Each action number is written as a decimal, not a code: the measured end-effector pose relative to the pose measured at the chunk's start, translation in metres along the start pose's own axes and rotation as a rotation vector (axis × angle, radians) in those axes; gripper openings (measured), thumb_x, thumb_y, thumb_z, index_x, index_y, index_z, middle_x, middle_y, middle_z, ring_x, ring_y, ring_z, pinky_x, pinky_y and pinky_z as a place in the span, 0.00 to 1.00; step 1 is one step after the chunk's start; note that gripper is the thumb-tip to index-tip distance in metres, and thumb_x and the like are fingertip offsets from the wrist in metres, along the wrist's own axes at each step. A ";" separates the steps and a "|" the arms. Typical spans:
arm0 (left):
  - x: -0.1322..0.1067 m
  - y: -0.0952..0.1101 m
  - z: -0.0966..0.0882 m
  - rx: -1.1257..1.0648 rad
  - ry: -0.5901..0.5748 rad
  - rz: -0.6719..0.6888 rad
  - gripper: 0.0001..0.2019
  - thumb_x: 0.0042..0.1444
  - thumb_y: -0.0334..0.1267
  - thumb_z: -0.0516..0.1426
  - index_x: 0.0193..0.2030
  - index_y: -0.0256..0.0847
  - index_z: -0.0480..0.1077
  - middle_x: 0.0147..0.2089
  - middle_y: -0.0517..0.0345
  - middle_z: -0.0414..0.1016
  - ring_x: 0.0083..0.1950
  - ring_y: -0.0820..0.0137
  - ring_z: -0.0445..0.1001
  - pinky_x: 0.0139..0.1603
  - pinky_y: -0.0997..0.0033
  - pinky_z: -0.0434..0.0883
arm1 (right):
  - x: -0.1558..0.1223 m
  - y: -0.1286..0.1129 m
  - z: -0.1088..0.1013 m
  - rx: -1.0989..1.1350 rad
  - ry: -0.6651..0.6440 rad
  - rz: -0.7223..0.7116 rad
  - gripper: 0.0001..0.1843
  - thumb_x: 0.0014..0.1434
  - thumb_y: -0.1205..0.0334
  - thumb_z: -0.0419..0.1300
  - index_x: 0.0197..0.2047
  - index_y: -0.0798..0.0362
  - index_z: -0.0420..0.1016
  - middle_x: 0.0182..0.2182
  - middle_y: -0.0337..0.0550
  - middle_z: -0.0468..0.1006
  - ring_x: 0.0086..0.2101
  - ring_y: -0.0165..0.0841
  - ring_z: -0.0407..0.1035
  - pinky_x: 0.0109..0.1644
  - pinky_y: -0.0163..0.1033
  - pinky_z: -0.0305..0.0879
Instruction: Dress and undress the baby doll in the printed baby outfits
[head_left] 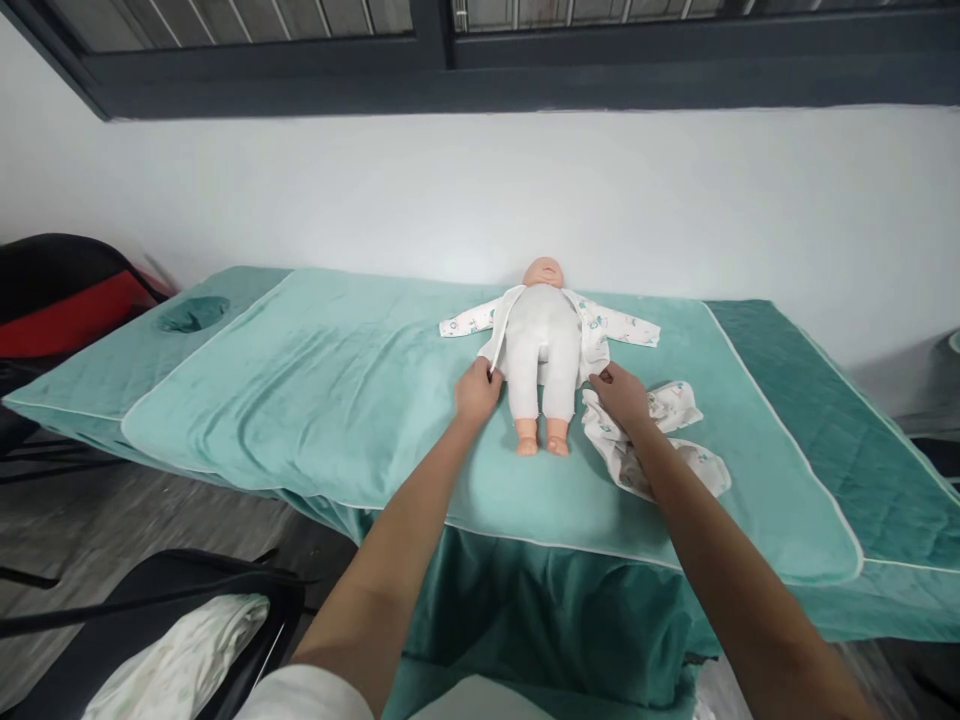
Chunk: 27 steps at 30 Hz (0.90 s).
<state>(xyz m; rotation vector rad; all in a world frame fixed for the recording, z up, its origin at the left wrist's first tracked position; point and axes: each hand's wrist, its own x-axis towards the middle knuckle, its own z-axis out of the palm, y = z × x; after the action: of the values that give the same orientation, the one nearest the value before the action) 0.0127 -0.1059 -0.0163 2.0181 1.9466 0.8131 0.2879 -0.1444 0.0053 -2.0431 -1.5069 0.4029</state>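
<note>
A baby doll [543, 325] with a white cloth body lies on its back, its head toward the wall and its feet toward me. An open white printed baby shirt [628, 326] is on it, with both sleeves spread out to the sides. My left hand [478, 391] pinches the shirt's lower left front edge. At the lower right edge, my right hand [619, 392] grips the other front panel. Beneath my right forearm lies a crumpled pair of printed baby pants [705, 465], partly hidden by the arm.
The doll rests on a padded bed with a light green cover [360, 380]; a face hole [193, 314] is at its left end. Black chairs stand at the left, the nearer one holding a folded printed cloth [187, 655]. A white wall [337, 190] runs behind.
</note>
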 end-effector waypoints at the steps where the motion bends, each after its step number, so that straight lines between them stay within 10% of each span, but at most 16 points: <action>1: -0.001 -0.001 0.000 -0.005 0.016 -0.013 0.05 0.65 0.40 0.51 0.41 0.44 0.65 0.37 0.56 0.76 0.39 0.64 0.74 0.35 0.66 0.58 | -0.001 0.001 0.000 -0.012 0.011 0.005 0.09 0.62 0.55 0.57 0.33 0.51 0.70 0.33 0.42 0.77 0.33 0.34 0.66 0.36 0.36 0.53; 15: -0.004 -0.002 -0.003 -0.156 0.034 -0.042 0.06 0.62 0.42 0.55 0.40 0.45 0.62 0.31 0.63 0.70 0.33 0.69 0.69 0.34 0.70 0.57 | -0.030 0.008 0.000 -0.024 -0.018 -0.082 0.20 0.63 0.54 0.60 0.56 0.50 0.67 0.47 0.43 0.79 0.48 0.38 0.71 0.45 0.38 0.61; 22: -0.012 -0.002 -0.010 -0.194 -0.026 -0.033 0.04 0.64 0.41 0.53 0.41 0.45 0.63 0.31 0.63 0.71 0.34 0.69 0.71 0.35 0.71 0.60 | -0.007 -0.003 -0.002 -0.073 -0.068 0.063 0.16 0.65 0.47 0.58 0.38 0.52 0.73 0.39 0.48 0.80 0.41 0.41 0.72 0.42 0.39 0.59; 27: -0.026 -0.006 -0.016 -0.202 -0.061 -0.011 0.04 0.64 0.39 0.53 0.43 0.44 0.64 0.34 0.62 0.75 0.36 0.68 0.74 0.38 0.70 0.64 | 0.010 -0.001 -0.015 -0.048 -0.086 0.117 0.07 0.60 0.62 0.57 0.30 0.53 0.71 0.33 0.46 0.78 0.36 0.38 0.70 0.38 0.37 0.57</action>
<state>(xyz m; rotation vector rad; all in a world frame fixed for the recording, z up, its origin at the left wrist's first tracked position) -0.0003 -0.1344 -0.0123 1.8914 1.7638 0.8949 0.2986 -0.1391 0.0189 -2.1840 -1.4634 0.5109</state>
